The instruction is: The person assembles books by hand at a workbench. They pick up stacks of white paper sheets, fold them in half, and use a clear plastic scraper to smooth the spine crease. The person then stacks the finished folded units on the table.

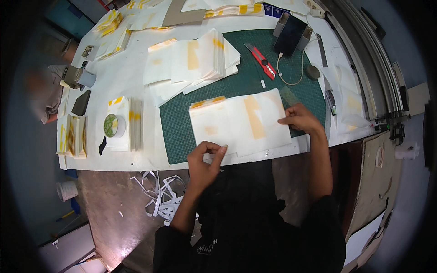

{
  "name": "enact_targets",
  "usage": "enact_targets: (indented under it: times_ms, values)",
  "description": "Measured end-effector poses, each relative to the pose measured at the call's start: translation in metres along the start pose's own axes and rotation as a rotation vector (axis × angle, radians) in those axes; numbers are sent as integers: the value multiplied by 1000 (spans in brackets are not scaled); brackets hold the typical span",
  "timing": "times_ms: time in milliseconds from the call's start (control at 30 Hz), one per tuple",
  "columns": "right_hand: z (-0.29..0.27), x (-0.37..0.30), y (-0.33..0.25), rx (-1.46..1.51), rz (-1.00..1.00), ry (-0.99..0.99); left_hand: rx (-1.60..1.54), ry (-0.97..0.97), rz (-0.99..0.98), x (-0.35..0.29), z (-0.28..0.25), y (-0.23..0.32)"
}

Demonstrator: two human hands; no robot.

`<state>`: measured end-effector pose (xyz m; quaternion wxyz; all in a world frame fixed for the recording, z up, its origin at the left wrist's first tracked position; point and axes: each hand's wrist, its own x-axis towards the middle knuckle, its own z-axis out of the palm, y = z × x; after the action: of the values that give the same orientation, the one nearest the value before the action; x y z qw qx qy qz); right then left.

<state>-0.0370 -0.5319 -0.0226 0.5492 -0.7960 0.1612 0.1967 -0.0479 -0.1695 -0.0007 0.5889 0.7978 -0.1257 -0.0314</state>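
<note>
A white folded paper sheet (230,125) with pale orange printed patches lies over the front of the green cutting mat (175,145), its lower part reaching the table's near edge. My left hand (202,166) is closed in a pinch at the sheet's lower left edge. Thumb and fingers of my right hand (302,119) are pinched together at the sheet's right edge. Behind it, a fanned stack of similar sheets (182,61) rests partly on the mat. A red utility knife (261,61) lies to the right of that stack.
A black box-shaped device (290,34) with a cable and a round dark weight (312,72) stand far right. At left, a round container (114,126) sits on another paper stack. White paper strips (166,198) litter the floor. Another person (50,91) is at the left edge.
</note>
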Motion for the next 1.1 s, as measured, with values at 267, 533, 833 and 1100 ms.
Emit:
enact_targets:
  times_ms: [267, 533, 833, 1100]
  values:
    - [12, -53, -29, -332, -312, 254, 469, 213, 245, 51, -19, -47]
    - [12, -126, -86, -430, -735, 365, -406, 32, -9, 68, -32, -63]
    - [43, -68, -58, -306, -786, 463, -327, 275, 111, 50, -60, -39]
    - [80, -24, -8, -127, -680, 438, -237, 285, 79, 24, -67, -73]
